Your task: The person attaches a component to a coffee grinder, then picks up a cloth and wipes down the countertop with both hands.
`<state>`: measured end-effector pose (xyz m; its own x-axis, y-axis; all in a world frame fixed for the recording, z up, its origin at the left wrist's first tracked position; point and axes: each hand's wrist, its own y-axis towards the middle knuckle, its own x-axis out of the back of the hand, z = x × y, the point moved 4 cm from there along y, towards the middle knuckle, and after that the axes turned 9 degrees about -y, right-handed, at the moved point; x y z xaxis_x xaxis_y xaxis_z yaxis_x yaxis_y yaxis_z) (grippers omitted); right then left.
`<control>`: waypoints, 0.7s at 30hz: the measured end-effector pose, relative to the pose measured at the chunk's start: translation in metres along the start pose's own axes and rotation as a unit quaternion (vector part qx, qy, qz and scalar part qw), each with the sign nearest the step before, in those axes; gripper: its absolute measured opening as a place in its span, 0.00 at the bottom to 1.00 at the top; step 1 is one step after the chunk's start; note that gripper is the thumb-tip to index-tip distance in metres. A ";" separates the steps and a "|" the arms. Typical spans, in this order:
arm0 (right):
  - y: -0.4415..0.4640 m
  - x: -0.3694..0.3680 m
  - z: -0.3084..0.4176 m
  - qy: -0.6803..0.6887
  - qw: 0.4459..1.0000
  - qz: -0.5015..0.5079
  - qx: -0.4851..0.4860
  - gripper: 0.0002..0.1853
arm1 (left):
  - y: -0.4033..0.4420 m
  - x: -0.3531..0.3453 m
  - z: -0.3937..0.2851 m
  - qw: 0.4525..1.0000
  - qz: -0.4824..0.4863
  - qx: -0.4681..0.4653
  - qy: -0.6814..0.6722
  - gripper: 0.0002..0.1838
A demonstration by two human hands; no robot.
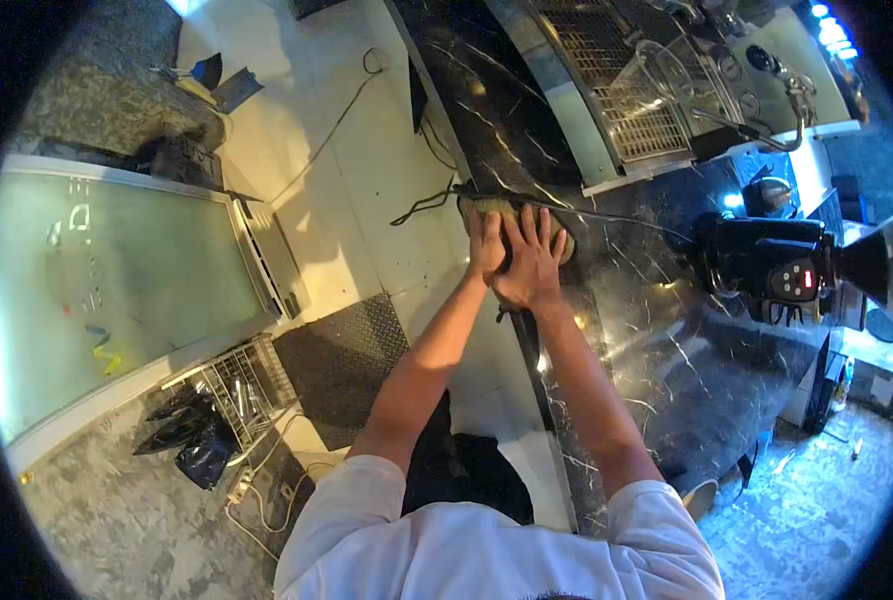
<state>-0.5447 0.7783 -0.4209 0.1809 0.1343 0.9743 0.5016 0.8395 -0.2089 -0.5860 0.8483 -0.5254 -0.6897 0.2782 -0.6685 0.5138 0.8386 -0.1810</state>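
Note:
Both hands are together at the left edge of a black marble counter (657,350), on a folded brownish cloth (564,228). My right hand (535,262) lies on the cloth with its fingers stretched and spread. Beside it, my left hand (487,240) rests at the cloth's left part, its thumb side touching the other hand; its fingers point forward. A dark cord (607,215) runs past the cloth, with a loop hanging over the counter edge. Part of the cloth is hidden under the palms.
An espresso machine (617,165) stands at the front right, a black grinder (777,258) at the right. To the left are a glass-door fridge (117,290), a wire basket (242,385) with black bags, a dark floor mat (342,365) and a dustpan (237,90).

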 end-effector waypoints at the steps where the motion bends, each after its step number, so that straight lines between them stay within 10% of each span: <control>1: 0.014 -0.002 0.004 -0.001 1.000 -0.018 -0.002 0.56 | 0.014 0.003 -0.008 0.999 0.021 0.014 0.035 0.22; 4: 0.052 -0.005 0.010 -0.009 0.997 -0.073 -0.009 0.55 | 0.059 0.019 0.003 0.994 -0.085 0.062 -0.008 0.22; 11: 0.121 0.029 0.036 -0.005 0.999 -0.042 -0.019 0.54 | 0.173 0.052 0.000 0.992 0.015 -0.053 0.114 0.30; 21: 0.125 0.022 0.041 -0.029 0.994 -0.102 0.010 0.52 | 0.181 0.053 -0.011 0.984 0.008 0.046 0.170 0.37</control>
<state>-0.5131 0.9080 -0.4217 0.0277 -0.0109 0.9996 0.5065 0.8622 -0.0046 -0.5355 1.0202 -0.5857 -0.8042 0.4444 -0.3948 0.5588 0.7916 -0.2472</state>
